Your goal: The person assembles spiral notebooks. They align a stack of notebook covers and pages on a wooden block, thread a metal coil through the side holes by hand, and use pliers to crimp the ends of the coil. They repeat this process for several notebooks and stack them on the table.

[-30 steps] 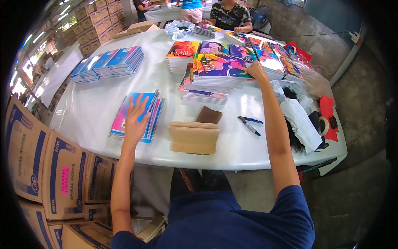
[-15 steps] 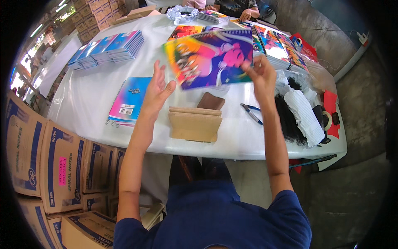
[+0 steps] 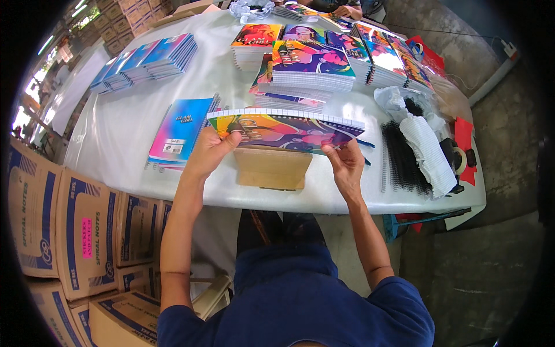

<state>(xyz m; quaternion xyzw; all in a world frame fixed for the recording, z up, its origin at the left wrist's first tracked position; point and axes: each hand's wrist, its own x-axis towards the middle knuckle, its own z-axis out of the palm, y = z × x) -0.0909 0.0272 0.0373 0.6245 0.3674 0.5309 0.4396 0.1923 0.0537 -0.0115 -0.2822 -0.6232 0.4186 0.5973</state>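
Note:
Both hands hold a colourful notebook (image 3: 283,132) by its two lower corners. Its printed cover faces me, and punched holes run along its upper edge, where the white page edges show. My left hand (image 3: 213,151) grips the left end, thumb on the cover. At the right end, my right hand (image 3: 344,163) pinches with the thumb in front. Just below and behind the notebook stands a folded cardboard block (image 3: 270,169), partly covered by it. Pliers with blue handles (image 3: 366,143) show only in part beside my right hand.
Blue-pink spiral notebooks (image 3: 182,130) lie at left, with more stacks (image 3: 144,58) farther back. Stacks of colourful notebooks (image 3: 315,66) fill the far middle and right. Black spiral coils (image 3: 399,165) and white wrapping (image 3: 425,153) lie at right. Cartons (image 3: 87,231) stand left; another person's hand (image 3: 344,11) shows far off.
The notebook has come down and nearer, tilted with its punched edge up. My left hand, open and apart before, now grips its left end. My right hand has lowered with it.

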